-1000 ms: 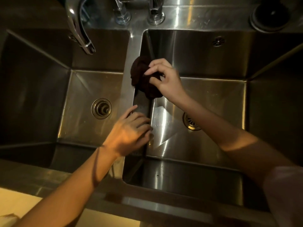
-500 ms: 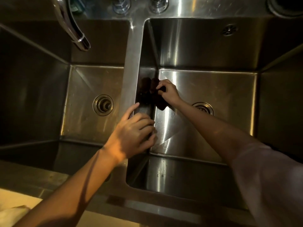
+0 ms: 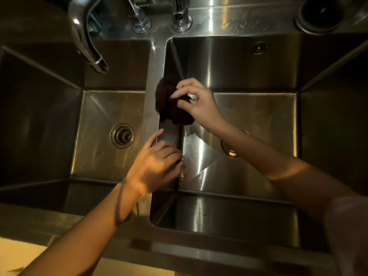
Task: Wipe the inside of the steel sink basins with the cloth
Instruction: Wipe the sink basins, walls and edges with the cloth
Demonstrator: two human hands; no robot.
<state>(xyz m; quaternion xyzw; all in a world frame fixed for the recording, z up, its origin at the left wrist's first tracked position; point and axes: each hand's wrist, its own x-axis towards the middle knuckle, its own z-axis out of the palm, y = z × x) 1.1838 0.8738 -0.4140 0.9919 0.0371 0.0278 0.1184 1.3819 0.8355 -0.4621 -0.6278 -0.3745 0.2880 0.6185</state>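
A bunched dark brown cloth [image 3: 171, 105] is pressed against the divider-side wall of the right-hand brushed steel sink basin [image 3: 249, 124], high up near the rim of the flat steel divider [image 3: 152, 80] between the two basins. The cloth is held in a narrow grip by the right hand [image 3: 196, 103], pinched between thumb and fingers [image 3: 180, 92], with much of the wad left hanging below the hand. The left hand [image 3: 159, 166] is laid on the divider nearer the person, its fingers curled over the edge with nothing held, and appears to serve as a brace.

The step in hand is judged to be the wiping of that wall. It would be done better with the cloth spread flatter under the palm, so that more fabric meets the steel than a pinched wad allows. Long overlapping strokes running down from the divider rim to the basin floor are advised, with the corner seam followed. The droplets on the floor beside the divider, and the left-hand basin [image 3: 111, 134] beyond it, look still to be dealt with.
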